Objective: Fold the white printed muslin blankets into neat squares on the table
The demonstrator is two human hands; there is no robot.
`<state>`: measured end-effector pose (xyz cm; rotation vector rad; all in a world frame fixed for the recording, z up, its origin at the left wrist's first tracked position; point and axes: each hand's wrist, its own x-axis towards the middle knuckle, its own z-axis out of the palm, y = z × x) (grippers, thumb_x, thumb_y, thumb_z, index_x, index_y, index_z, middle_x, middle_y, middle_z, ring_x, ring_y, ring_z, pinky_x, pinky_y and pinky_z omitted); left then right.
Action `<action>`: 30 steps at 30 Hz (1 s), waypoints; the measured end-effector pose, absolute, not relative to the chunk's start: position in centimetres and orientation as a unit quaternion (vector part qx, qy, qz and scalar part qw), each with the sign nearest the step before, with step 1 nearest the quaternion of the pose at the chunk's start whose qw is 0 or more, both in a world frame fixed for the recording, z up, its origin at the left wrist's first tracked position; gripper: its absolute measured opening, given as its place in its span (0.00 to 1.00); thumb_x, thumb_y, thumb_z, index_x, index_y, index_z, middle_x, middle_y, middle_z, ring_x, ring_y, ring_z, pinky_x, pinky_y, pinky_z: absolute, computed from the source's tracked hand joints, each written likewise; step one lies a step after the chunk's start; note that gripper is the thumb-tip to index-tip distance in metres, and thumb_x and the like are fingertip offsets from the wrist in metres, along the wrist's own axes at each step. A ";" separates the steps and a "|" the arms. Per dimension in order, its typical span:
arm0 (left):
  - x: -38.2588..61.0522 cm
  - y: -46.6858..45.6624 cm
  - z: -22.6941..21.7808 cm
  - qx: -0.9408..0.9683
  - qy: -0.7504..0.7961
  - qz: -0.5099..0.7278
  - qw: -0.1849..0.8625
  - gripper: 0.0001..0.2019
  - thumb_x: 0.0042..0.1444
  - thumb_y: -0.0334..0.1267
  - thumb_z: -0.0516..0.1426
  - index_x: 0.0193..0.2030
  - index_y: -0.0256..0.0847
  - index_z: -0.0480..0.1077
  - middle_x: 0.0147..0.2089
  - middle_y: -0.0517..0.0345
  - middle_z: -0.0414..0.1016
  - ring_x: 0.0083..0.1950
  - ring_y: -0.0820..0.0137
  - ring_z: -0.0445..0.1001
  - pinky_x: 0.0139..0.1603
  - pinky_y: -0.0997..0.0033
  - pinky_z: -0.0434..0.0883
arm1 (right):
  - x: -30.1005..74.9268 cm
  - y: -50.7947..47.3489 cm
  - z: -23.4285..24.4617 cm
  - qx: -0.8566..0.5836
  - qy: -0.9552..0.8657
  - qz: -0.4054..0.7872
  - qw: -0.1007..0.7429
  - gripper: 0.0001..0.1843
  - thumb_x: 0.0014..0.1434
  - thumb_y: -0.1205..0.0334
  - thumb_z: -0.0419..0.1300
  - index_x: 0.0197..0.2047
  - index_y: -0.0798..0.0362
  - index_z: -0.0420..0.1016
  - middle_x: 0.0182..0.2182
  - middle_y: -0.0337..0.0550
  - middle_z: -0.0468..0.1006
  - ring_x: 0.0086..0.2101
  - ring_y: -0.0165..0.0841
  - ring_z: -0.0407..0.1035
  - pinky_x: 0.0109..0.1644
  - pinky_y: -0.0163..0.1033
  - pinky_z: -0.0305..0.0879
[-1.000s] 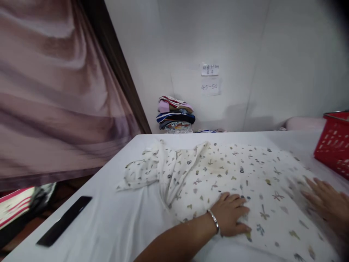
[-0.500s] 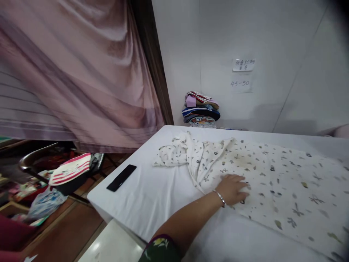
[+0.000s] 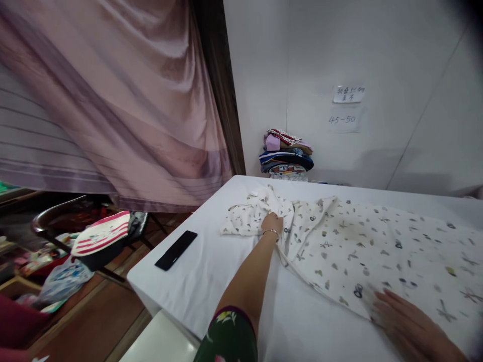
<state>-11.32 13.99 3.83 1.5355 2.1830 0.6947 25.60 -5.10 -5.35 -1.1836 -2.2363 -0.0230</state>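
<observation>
White table [image 3: 215, 266] — on it, printed cloth [image 3: 362, 246]; black slab [image 3: 176, 250].

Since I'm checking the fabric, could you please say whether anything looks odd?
The white printed cloth is bunched at its left end, at the left hand, while the rest lies flatter. A faint brownish patch toward its far edge may be a stain.

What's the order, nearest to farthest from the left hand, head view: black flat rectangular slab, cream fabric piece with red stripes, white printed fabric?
1. White printed fabric: touching the left hand, bunched there.
2. Black flat rectangular slab: on the white table, left of the hand.
3. Cream fabric piece with red stripes: past the table's left edge.
</observation>
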 end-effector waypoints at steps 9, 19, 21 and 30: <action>-11.6 16.2 4.3 0.541 0.772 0.259 0.211 0.10 0.50 0.44 0.57 0.34 0.41 0.72 0.40 0.52 0.77 0.43 0.66 0.73 0.39 0.72 0.67 | 21.5 -5.1 -5.8 -0.402 -0.883 -0.079 0.228 0.33 0.54 0.57 0.55 0.63 0.35 0.54 0.58 0.38 0.61 0.52 0.46 0.63 0.47 0.52 0.70; -16.2 14.1 2.8 0.524 0.774 0.276 0.225 0.08 0.52 0.41 0.56 0.29 0.40 0.72 0.36 0.56 0.77 0.40 0.69 0.73 0.38 0.75 0.65 | 22.2 -5.2 -6.8 -0.420 -0.874 -0.044 0.240 0.31 0.53 0.57 0.55 0.61 0.34 0.58 0.59 0.37 0.60 0.53 0.47 0.61 0.50 0.55 0.68; -16.1 14.2 2.5 0.524 0.774 0.267 0.236 0.08 0.52 0.42 0.56 0.30 0.40 0.72 0.36 0.55 0.77 0.39 0.68 0.73 0.37 0.75 0.65 | 22.1 -5.2 -6.6 -0.420 -0.875 -0.042 0.238 0.30 0.53 0.57 0.55 0.61 0.35 0.59 0.59 0.38 0.60 0.54 0.47 0.61 0.50 0.55 0.68; -15.5 14.9 3.3 0.548 0.768 0.203 0.262 0.08 0.48 0.42 0.58 0.30 0.40 0.72 0.35 0.53 0.78 0.38 0.67 0.74 0.36 0.75 0.67 | 21.4 -5.3 -5.1 -0.420 -0.870 -0.035 0.254 0.26 0.54 0.56 0.56 0.57 0.37 0.65 0.58 0.38 0.62 0.53 0.46 0.62 0.50 0.53 0.68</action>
